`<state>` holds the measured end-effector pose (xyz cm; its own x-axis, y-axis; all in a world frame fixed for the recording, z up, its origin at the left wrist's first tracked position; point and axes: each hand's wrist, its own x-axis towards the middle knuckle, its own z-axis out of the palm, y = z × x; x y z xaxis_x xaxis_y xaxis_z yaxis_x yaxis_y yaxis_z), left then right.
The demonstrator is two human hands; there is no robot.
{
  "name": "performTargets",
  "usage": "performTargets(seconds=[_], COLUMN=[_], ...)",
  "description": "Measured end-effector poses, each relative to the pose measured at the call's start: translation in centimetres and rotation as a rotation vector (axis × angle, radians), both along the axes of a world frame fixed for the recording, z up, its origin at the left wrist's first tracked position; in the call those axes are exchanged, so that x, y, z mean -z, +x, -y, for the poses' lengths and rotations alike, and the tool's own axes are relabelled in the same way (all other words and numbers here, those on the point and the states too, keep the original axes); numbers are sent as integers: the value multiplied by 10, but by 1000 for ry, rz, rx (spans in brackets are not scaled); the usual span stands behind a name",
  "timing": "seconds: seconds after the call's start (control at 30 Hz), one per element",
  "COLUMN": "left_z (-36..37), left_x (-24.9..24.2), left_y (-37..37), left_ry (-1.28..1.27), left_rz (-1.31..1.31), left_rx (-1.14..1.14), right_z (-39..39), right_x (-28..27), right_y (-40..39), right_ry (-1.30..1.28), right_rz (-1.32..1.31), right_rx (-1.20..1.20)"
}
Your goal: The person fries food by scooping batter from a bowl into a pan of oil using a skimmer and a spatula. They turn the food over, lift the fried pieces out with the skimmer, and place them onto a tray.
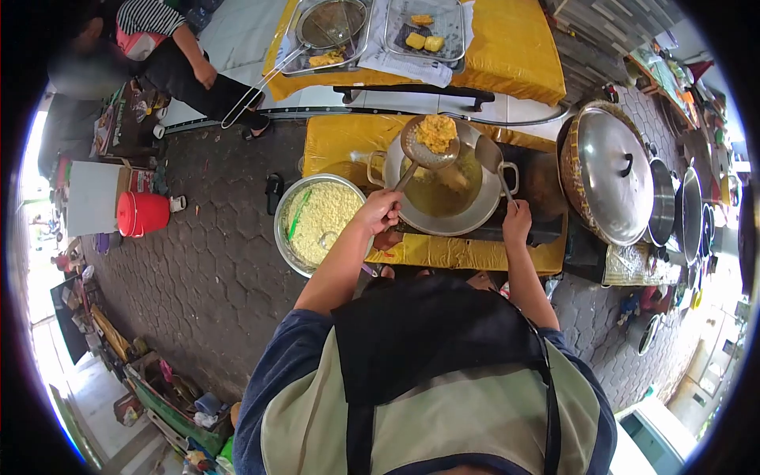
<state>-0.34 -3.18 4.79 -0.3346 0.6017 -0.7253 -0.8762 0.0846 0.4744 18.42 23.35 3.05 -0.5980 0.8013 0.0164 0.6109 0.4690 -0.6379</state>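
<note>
Red plastic shows at 9 o'clock from the wok: a lidded bucket (142, 214), its contents hidden. At 10 o'clock a person (170, 63) in a striped sleeve is cut off by the dark, curved edge of the view. Round and metallic, the bowl (279, 229) at 8 o'clock holds a crumbly, pale-yellow mass (328, 207) with a green utensil (299, 212) in it; a forearm partly covers its near side. At 11 o'clock, a mesh strainer (331, 24) hides much of a shallow tray (297, 63) with a browned fried piece beside the mesh. The left hand (380, 212), at the wok's 8 o'clock, is closed around the handle of a perforated skimmer (417, 156). A lumpy golden fritter (437, 133) lies in the skimmer, over the wok (453, 226), screening part of the oil (434, 201); a blurred pale shape in the oil is hard to make out. At 12 o'clock, another tray (459, 36) holds yellow pieces. Glossy yellow covering wraps the tabletop (332, 142). The right hand (518, 222), at 4 o'clock, grips the thin handle of a metal turner (488, 154), whose rounded blade is over the wok's rim. A domed metal lid (606, 170) at 3 o'clock hides the inside of a large pot (567, 170).
</note>
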Motion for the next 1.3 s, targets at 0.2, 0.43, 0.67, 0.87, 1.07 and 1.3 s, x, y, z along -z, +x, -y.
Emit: performTargets(seconds=[0.2,0.43,0.67,0.87,1.07,1.3], left_z=[18,30,38,38,47,56], left_x=[-42,-96,-137,-110,-40,-35], left_y=[1,5,13,17,41,57], left_ry=[59,71,121,136,43,-4], left_rz=[-68,-114,-173,-151,14,38], left_rx=[37,24,-9,-14,-26,52], right_z=[13,35,37,42,45,47], right_x=[30,30,27,25,16,10], right_y=[36,50,46,37,28,13], right_ry=[-94,-180,-176,-260,-257,-18], right_rz=[71,145,147,129,35,-186], right_rx=[27,79,118,142,187,-64])
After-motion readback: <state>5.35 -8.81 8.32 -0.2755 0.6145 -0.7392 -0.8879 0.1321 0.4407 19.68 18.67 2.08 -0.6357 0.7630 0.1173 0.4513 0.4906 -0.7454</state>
